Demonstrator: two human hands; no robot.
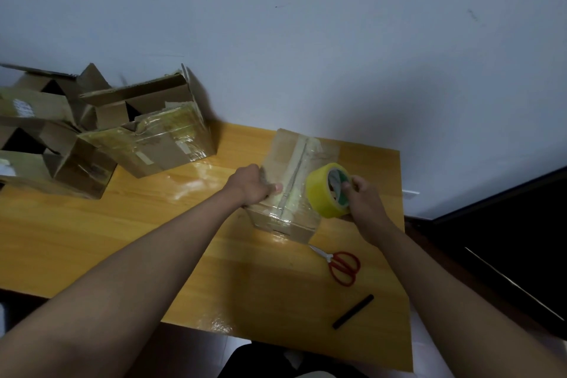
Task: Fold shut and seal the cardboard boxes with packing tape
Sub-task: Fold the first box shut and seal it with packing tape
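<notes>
Hands differ: left hand [252, 182] seemingly presses curled fingers on the box [294, 181], right hand [362, 193] grips tape roll [326, 190].

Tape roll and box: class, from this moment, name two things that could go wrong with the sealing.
1. The right hand holds the tape roll right of the box seam, so the strip may land off-centre or wrinkle.
2. The left hand presses only one side, so the box might slide toward the scissors.
</notes>
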